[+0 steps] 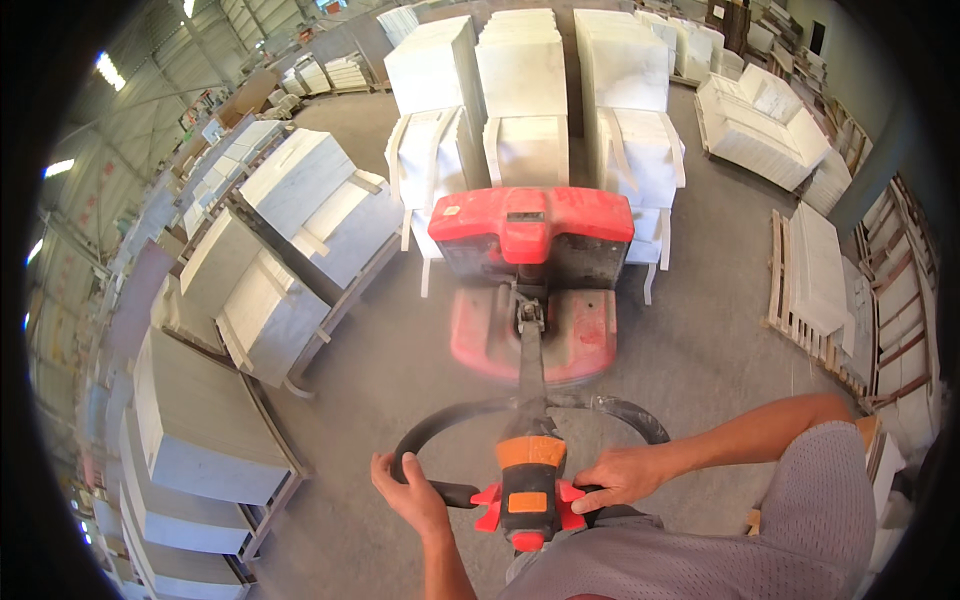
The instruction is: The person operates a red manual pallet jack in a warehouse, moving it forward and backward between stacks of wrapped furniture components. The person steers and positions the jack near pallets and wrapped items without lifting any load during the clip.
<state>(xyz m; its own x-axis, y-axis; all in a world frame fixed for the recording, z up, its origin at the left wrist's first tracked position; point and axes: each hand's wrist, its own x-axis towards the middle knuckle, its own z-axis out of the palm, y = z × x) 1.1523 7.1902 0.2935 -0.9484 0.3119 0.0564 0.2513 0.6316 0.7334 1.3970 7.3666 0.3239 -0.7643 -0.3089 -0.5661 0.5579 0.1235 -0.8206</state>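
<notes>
Grey warehouse floor (715, 300), pale stone slabs (210, 420) stacked along both sides. Red pallet truck (530, 225) stands directly ahead of the person, more slabs rising just beyond it; its handle (529, 481) reaches back to the person's waist. Left hand (415, 502) loosely curled round the left bend of the black loop (475, 408). Right hand (622, 474) closed on the handle's right side, thumb beside a red lever (568, 505); fingertips hidden, so that hold seems firm but is hard to judge.
</notes>
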